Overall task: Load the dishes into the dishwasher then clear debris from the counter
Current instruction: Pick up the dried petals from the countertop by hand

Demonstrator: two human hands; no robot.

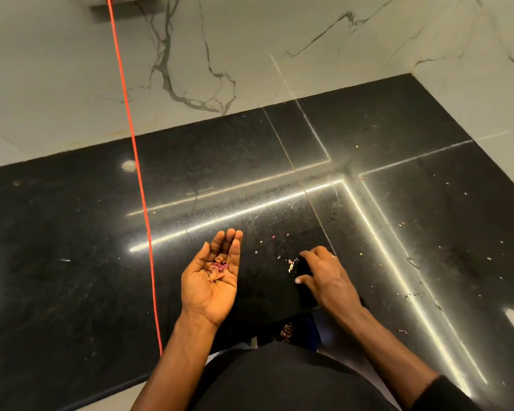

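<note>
From the head camera, a black stone counter fills the lower part of the picture and meets a white marble wall with grey veins behind it and on the right. A thin red cord runs from the top of the wall down across the counter to its front edge.

The left hand is held palm up just above the counter near the front edge. Its fingers are together, nearly straight and slightly cupped, not closed round anything. A small heap of pink and orange scraps lies loose in the hollow of the palm.

The right hand is just to the right of it, palm down, with bent fingers spread and the fingertips on the counter. Nothing shows pinched between them. A few pale flakes lie on the stone just beside its fingertips, between the two hands.

More crumbs are scattered over the right part of the counter, well apart from the hands. Bright strips of reflected light cross the polished surface. A dark sleeve covers the right forearm at the bottom edge.
</note>
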